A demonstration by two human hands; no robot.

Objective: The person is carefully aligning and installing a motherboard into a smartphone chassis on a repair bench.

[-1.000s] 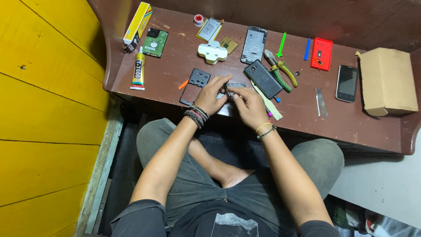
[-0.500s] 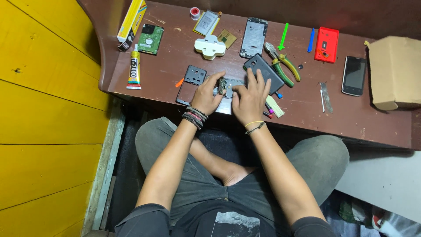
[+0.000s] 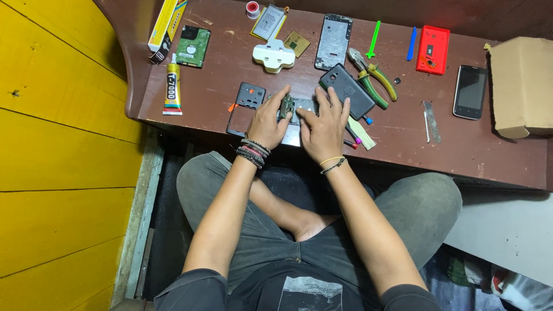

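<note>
We sit cross-legged at a dark brown counter (image 3: 472,155), both hands down on an opened phone (image 3: 299,109) that lies flat near the front edge, between a loose black frame and a dark back cover. Our left hand (image 3: 269,122) has its grip clenched on a small dark green part (image 3: 286,105), pinched between thumb and fingertips right over the phone's left end. Our right hand (image 3: 324,128) has its grip released: the fingers are spread and press flat on the phone's right end, the fingertips reaching the edge of the dark back cover (image 3: 348,91). Most of the phone is hidden under the two hands, so we cannot tell how it is laid open.

Just left of our left hand lies the black frame (image 3: 246,106) with a camera cut-out. Beside our right hand lie several thin stick-like tools with coloured tips (image 3: 358,131), and beyond the cover a pair of green-handled pliers (image 3: 374,80). Farther back we see a white plastic piece (image 3: 274,56), a grey phone chassis (image 3: 334,41), a flat battery (image 3: 269,22), a green pry stick (image 3: 374,39), a blue pry tool (image 3: 411,44) and a red phone shell (image 3: 432,49). At the left sit a glue tube (image 3: 171,89) and a green circuit board (image 3: 193,46); at the right a black phone (image 3: 470,91) and a cardboard box (image 3: 521,86).
</note>
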